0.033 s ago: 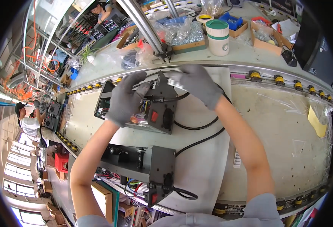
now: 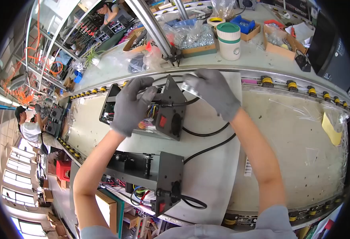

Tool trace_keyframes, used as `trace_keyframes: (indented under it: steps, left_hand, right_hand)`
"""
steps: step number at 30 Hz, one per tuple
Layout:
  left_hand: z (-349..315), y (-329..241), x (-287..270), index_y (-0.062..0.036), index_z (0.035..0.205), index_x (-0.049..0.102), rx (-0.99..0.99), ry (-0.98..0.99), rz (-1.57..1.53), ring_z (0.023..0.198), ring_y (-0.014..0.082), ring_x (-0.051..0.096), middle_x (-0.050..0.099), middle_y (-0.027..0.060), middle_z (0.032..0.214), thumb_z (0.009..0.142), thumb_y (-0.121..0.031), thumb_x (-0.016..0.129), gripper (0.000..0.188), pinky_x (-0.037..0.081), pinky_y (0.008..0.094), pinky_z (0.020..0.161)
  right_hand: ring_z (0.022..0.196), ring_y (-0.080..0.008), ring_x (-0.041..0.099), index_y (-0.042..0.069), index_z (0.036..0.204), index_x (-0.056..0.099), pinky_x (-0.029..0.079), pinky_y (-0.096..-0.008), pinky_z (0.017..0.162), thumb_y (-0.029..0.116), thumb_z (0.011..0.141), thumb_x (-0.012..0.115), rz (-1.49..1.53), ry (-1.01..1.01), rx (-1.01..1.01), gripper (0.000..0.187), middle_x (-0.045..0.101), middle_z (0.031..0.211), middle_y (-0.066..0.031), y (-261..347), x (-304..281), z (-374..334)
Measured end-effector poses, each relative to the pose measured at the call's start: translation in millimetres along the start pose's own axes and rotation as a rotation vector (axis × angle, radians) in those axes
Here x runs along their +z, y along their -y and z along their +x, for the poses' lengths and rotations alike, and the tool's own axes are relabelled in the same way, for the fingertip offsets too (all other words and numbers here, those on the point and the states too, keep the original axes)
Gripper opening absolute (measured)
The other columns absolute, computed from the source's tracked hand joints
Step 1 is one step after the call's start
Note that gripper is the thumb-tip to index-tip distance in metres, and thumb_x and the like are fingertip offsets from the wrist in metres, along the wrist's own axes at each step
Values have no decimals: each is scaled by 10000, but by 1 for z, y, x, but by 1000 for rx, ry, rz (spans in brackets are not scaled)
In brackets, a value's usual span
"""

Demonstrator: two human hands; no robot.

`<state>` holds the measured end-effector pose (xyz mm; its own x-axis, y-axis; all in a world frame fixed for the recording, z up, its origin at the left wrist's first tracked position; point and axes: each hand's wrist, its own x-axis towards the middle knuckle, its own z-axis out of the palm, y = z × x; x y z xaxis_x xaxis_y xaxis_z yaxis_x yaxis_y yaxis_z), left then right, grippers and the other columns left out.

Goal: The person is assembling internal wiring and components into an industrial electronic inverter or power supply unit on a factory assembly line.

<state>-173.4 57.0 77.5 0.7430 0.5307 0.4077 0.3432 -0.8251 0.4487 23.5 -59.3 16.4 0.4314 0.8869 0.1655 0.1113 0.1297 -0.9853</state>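
My left hand (image 2: 131,105), in a grey glove, reaches over the open top of the far dark-grey metal device (image 2: 171,95). Its fingers curl at the inner edge; whatever they hold is hidden. Just right of that device's upright panel is my right hand (image 2: 216,93), also gloved, closed on a small shiny silvery metal part (image 2: 189,89). The device has a red switch (image 2: 162,121), a round black fan grille, coloured wires and a plugged-in black power cable (image 2: 206,134). A similar dark-grey device (image 2: 170,171) lies nearer me, with its own cable.
Both devices rest on a pale board (image 2: 210,179) over a conveyor with yellow-black rollers (image 2: 292,85). Beyond are a white cup with a green lid (image 2: 229,42), bags of small hardware (image 2: 198,36) and a blue bin (image 2: 242,24). Other people work at left and far back.
My right hand has shifted slightly right and down with the silvery part, away from the upright panel. My left hand stays nearly in place.
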Motion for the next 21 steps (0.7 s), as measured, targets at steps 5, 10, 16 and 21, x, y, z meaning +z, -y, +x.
trace_keyframes:
  steps: [5,10,16,21]
  left_hand:
    - [-70,-70,-3,-25,1033,605,-194,324,-552,746,61,579,658,25,846,804,-270,823,400,496,245,693]
    - [-101,-97,-7,-23,983,631,-254,260,-640,778,33,534,638,-16,859,885,-193,739,224,452,207,708]
    - [-129,-108,-19,-9,1010,658,-319,231,-502,757,27,524,635,-24,830,892,-179,719,216,449,209,690]
    - [-143,-110,-22,6,997,690,-214,211,-302,711,38,509,637,-7,791,899,-172,708,204,446,230,638]
  right_hand:
    - [694,-40,502,20,891,653,415,-224,624,251,937,634,135,-5,-28,237,598,733,24,24,12,-95]
    - [744,-34,558,1,977,634,453,-211,647,150,939,637,322,68,59,154,655,808,-4,37,32,-140]
    - [883,-75,626,-23,1191,627,507,-215,783,79,939,595,442,75,-23,274,690,953,-39,38,46,-166]
    - [819,-72,624,-19,1074,658,508,-219,748,84,943,571,416,61,-20,188,691,912,-30,30,55,-174]
